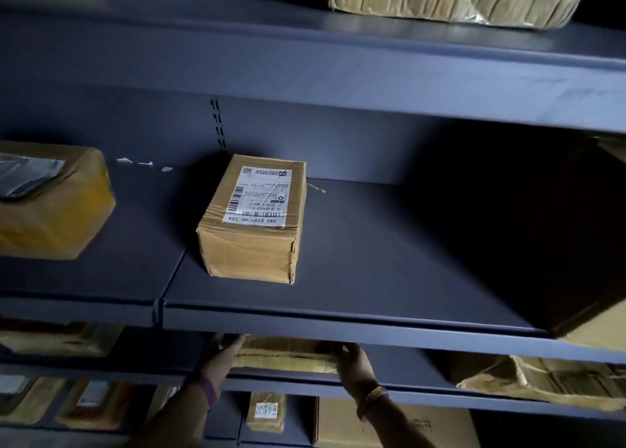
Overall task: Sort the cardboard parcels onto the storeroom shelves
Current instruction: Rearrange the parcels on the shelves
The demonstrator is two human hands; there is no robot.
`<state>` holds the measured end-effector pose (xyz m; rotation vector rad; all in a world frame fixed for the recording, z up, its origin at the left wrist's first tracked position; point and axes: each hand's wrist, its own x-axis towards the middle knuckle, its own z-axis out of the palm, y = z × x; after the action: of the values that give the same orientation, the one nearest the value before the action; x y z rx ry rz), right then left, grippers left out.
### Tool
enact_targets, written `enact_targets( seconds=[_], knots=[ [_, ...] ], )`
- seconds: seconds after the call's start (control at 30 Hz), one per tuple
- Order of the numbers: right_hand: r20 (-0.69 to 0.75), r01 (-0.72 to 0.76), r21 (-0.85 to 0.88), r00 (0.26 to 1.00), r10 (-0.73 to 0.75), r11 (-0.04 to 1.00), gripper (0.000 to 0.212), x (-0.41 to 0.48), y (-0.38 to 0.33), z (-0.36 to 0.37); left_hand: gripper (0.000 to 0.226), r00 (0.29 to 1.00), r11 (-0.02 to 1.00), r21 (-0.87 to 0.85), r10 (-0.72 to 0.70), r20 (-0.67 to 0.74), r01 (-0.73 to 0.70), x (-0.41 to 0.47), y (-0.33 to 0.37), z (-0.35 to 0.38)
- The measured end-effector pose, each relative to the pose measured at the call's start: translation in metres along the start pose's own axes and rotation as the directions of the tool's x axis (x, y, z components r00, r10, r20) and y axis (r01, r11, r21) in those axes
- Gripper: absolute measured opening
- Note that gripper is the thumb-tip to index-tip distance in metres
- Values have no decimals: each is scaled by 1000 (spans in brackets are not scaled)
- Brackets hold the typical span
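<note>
My left hand [225, 349] and right hand [352, 363] grip the two ends of a flat parcel [284, 354], fingers wrapped on its edges, on the lower shelf [423, 378] just under the middle shelf [372, 278]; I judge it nearly placed; a labelled box [252, 222] and several others already sit shelved; how many remain I cannot tell.

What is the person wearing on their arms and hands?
No gloves and no sleeves in view. The left hand has a purple band at its wrist. The right hand has a thin band at its wrist, yellowish with small markings too blurred to read, plus a touch of pink.
</note>
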<state>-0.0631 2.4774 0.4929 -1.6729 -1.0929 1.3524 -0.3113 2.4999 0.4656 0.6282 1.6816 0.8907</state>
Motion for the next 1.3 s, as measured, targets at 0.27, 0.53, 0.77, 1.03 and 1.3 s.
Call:
enact_targets(
  seconds=[0.27,0.53,0.77,1.03,1.3],
  knots=[
    [37,-21,-35,999,22,999,24,7,12,-4,23,995,994,58,92,-38,-90,-1,0,5],
    [-134,-152,21,979,153,988,54,-57,38,-37,47,978,983,-28,-175,117,179,-74,-27,14],
    [-296,-128,8,947,125,992,47,-112,52,-106,38,871,975,184,-196,451,124,-142,-29,89],
    [-432,-98,77,893,121,992,49,-126,75,-277,29,853,995,96,-17,522,-39,-202,-8,243],
    [-480,-114,142,861,169,983,70,-106,95,-464,89,932,999,40,-42,361,30,-233,-7,390]
  ],
)
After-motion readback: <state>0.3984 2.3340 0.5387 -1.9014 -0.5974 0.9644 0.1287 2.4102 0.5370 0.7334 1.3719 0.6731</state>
